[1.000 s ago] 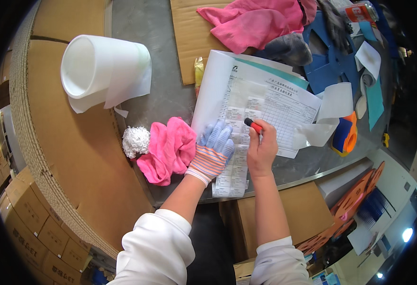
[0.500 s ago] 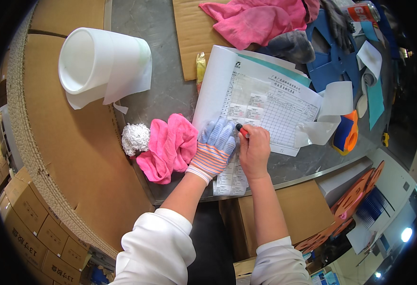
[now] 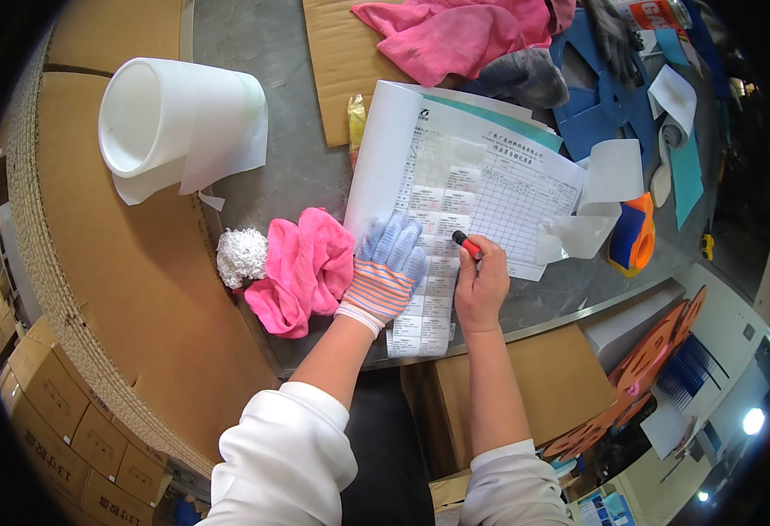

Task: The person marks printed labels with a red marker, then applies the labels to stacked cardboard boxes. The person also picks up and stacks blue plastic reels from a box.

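Note:
My left hand (image 3: 392,263), in a blue-grey glove with an orange-striped cuff, lies flat with fingers stretched out. It rests on the left edge of a long strip of printed white labels (image 3: 438,285) and the sheets below. The strip runs over a printed form (image 3: 525,206) with a grid and hangs toward the table's front edge. Bare, my right hand (image 3: 483,285) pinches a short red and black stick (image 3: 466,245), a marker or a small stamp; I cannot tell which. Its black end points up and left, just right of the strip. Faint red marks show on some labels.
Left of the papers lie a pink cloth (image 3: 302,272), a bundle of white string (image 3: 242,256) and a large white roll (image 3: 174,118). On the right are loose white film (image 3: 613,180), an orange and blue tape roll (image 3: 633,235) and a blue plastic reel (image 3: 609,114).
My right hand has moved slightly right and lower with the red and black stick, off the label strip, uncovering more labels. My left hand still lies flat. The whole view has shifted slightly.

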Action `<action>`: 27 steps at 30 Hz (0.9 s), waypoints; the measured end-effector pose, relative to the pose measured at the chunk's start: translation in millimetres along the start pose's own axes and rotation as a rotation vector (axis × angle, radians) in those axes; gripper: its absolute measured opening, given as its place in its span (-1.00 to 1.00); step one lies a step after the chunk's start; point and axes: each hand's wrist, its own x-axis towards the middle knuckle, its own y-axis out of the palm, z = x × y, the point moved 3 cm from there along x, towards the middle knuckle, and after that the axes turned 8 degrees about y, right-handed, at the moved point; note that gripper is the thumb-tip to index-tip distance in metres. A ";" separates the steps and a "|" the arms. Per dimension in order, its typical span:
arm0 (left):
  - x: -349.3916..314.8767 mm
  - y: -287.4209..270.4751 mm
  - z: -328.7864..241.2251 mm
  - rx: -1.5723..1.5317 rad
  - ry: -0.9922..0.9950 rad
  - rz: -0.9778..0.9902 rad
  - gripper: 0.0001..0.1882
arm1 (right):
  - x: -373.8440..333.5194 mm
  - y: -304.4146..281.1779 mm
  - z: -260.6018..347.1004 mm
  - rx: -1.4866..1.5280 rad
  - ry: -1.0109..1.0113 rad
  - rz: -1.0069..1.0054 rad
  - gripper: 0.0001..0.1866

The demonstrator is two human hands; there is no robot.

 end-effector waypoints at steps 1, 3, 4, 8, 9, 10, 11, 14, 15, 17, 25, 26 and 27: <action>-0.5 0.4 0.2 0.001 0.005 -0.007 -0.80 | 0.4 0.6 -0.1 -0.005 -0.012 0.000 -0.82; -0.5 0.3 0.5 0.006 0.008 -0.009 -0.81 | 1.9 1.3 -0.1 -0.010 -0.023 -0.006 -0.82; -0.2 0.0 0.5 0.009 0.010 -0.009 -0.81 | 2.3 1.5 -0.2 -0.014 -0.027 -0.009 -0.81; -0.8 0.0 0.8 0.013 0.001 -0.003 -0.80 | 2.0 3.9 0.5 -0.046 -0.045 -0.013 -0.79; 0.0 -0.3 1.0 0.014 0.002 -0.006 -0.80 | 3.1 4.6 2.9 -0.072 -0.052 -0.012 -0.79; -0.2 -0.6 0.3 0.013 0.003 -0.008 -0.80 | 2.8 5.1 4.0 -0.100 -0.056 -0.012 -0.79; -0.4 -0.9 0.4 0.005 0.000 -0.006 -0.80 | 3.5 7.2 3.4 -0.108 -0.069 -0.005 -0.78; 3.5 -1.8 2.2 -0.043 -0.010 0.006 -0.80 | 8.4 9.9 2.0 -0.130 -0.106 0.009 -0.79; 3.2 -2.5 2.2 -0.036 -0.003 0.006 -0.79 | 6.9 11.5 -0.8 -0.134 -0.115 0.011 -0.80; -0.4 -6.3 -0.6 -0.021 0.009 0.010 -0.79 | 5.1 11.3 -1.2 -0.138 -0.124 0.011 -0.82; -34.4 -20.6 -13.5 -0.093 0.149 0.189 -0.75 | 12.8 5.7 -0.4 -0.077 -0.043 0.034 -0.80; -33.6 -21.3 -14.8 -0.053 0.150 0.191 -0.78 | 14.6 -1.7 -0.7 0.055 0.108 -0.002 -0.82; -30.3 -20.0 -15.0 -0.025 0.139 0.200 -0.79 | 15.0 -12.2 -0.3 0.188 0.259 -0.036 -0.83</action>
